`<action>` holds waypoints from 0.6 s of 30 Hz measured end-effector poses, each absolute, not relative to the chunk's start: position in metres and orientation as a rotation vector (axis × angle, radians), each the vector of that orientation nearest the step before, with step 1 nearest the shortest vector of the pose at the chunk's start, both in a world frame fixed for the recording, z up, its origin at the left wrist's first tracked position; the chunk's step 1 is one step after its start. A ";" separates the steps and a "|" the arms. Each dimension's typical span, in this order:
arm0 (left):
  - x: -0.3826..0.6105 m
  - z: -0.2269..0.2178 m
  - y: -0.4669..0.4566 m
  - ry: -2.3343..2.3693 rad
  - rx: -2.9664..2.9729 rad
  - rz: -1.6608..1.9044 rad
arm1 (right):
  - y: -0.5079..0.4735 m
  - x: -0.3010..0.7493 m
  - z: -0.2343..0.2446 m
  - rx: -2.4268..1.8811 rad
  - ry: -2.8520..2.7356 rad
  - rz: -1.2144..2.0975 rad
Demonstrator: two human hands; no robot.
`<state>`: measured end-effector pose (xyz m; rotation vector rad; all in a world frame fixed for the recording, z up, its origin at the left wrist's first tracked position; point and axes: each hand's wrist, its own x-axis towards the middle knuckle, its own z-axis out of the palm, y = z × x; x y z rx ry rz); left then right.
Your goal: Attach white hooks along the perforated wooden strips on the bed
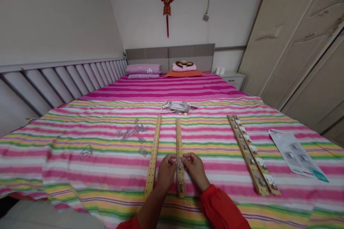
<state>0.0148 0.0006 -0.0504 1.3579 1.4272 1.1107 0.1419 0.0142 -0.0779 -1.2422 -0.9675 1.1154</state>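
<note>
A narrow wooden strip with a row of holes (pixel 178 137) lies lengthwise before me. My left hand (pixel 167 171) is at its left edge, thumb and fingertips closed in a pinch. From the other side, my right hand (pixel 195 170) pinches at the same spot. Between the fingertips, on the strip, is a small shiny metal hook (pixel 180 165); its finer details are too small to tell. Another metal hook (pixel 181 187) sits nearer the strip's close end. Just left of my left hand lies a second perforated wooden strip (pixel 153 154), bare of hooks.
Small clear bags with metal parts (pixel 131 132) lie left on the striped bedspread (pixel 102 171), near a thin wire coil (pixel 86 152). A plastic-wrapped bundle (pixel 177 106) lies ahead. Two strips bearing hooks (pixel 248 154) and a blister pack (pixel 297 155) are rightward. A railing (pixel 67 78) borders the left.
</note>
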 end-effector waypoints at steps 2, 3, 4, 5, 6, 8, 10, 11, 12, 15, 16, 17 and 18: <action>0.014 -0.050 0.001 1.434 1.385 1.092 | 0.017 0.142 -0.079 -1.267 -0.968 1.093; 0.013 -0.050 0.001 1.433 1.397 1.088 | 0.018 0.142 -0.080 -1.283 -0.968 1.078; 0.013 -0.050 0.000 1.432 1.408 1.083 | 0.019 0.142 -0.080 -1.300 -0.969 1.063; 0.013 -0.050 0.000 1.433 1.420 1.072 | 0.020 0.142 -0.080 -1.317 -0.969 1.047; 0.013 -0.050 0.000 1.437 1.434 1.056 | 0.021 0.142 -0.080 -1.334 -0.971 1.032; 0.013 -0.048 0.000 1.454 1.462 1.018 | 0.023 0.143 -0.080 -1.367 -0.975 1.006; 0.013 -0.047 -0.001 1.480 1.470 0.993 | 0.024 0.143 -0.080 -1.394 -0.984 0.987; 0.013 -0.046 -0.001 1.489 1.464 0.987 | 0.025 0.143 -0.080 -1.405 -0.989 0.980; 0.013 -0.046 -0.001 1.493 1.454 0.983 | 0.025 0.144 -0.080 -1.415 -0.996 0.976; 0.013 -0.049 0.000 1.480 1.420 0.976 | 0.027 0.145 -0.080 -1.428 -1.020 0.968; 0.014 -0.051 0.001 1.473 1.410 0.984 | 0.027 0.146 -0.079 -1.428 -1.029 0.964; 0.014 -0.052 0.001 1.461 1.404 0.998 | 0.027 0.146 -0.079 -1.427 -1.037 0.960; 0.014 -0.053 0.002 1.445 1.399 1.010 | 0.027 0.147 -0.078 -1.423 -1.044 0.956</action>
